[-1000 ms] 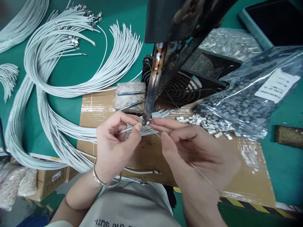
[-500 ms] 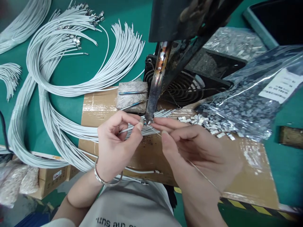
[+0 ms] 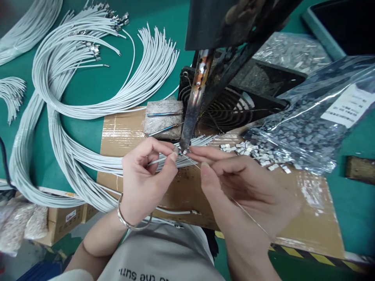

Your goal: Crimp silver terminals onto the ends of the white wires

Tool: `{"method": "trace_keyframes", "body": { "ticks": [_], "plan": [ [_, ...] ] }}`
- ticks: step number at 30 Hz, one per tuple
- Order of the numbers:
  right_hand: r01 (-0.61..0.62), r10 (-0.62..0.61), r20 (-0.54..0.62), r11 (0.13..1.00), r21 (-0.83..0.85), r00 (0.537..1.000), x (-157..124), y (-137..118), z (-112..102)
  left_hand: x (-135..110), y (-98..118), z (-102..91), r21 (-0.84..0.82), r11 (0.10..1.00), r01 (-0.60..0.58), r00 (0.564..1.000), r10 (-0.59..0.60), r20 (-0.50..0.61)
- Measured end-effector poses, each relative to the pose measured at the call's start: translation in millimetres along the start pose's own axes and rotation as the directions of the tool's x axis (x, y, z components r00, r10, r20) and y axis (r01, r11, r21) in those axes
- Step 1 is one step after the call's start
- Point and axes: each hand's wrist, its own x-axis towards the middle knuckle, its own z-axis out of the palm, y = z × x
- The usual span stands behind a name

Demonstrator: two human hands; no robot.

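Observation:
My left hand [image 3: 149, 168] pinches a white wire [image 3: 159, 159] close to its end, just left of the soldering iron tip [image 3: 187, 134]. Between the thumb and fingers of my right hand [image 3: 243, 187] runs a thin strand of solder wire [image 3: 249, 214], which trails back across the palm. The strand's front end reaches up to the tip, where the wire end and a small metal part meet. My fingers partly hide that contact spot. Beneath both hands lies a bundle of white wires [image 3: 108, 162] on the cardboard [image 3: 193, 195].
A black fan [image 3: 228, 109] stands behind the iron. Left of it sits a wrapped block [image 3: 164, 107] with two thin metal rods. Loose metal pieces [image 3: 258, 152] lie at right beside a plastic bag [image 3: 307, 121] of parts. More wire bundles [image 3: 82, 111] spread over the green table [image 3: 158, 15].
Both hands keep nearly the same pose at the iron tip. My left hand has shifted very slightly to the right.

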Motion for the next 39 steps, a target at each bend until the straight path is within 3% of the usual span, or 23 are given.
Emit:
{"method": "trace_keyframes", "body": {
  "ticks": [27, 39],
  "plan": [
    [0.086, -0.086, 0.037, 0.996, -0.014, 0.996, 0.9, 5.9, -2.8, 1.2, -3.4, -1.9, -0.051, 0.998, -0.028, 0.999, 0.030, 0.026],
    [0.056, -0.055, 0.035, 0.998, -0.025, 0.998, 1.1, 4.6, -3.5, 2.1, -2.7, -1.9, -0.044, 0.998, -0.041, 0.999, 0.042, 0.027]
  ]
}}
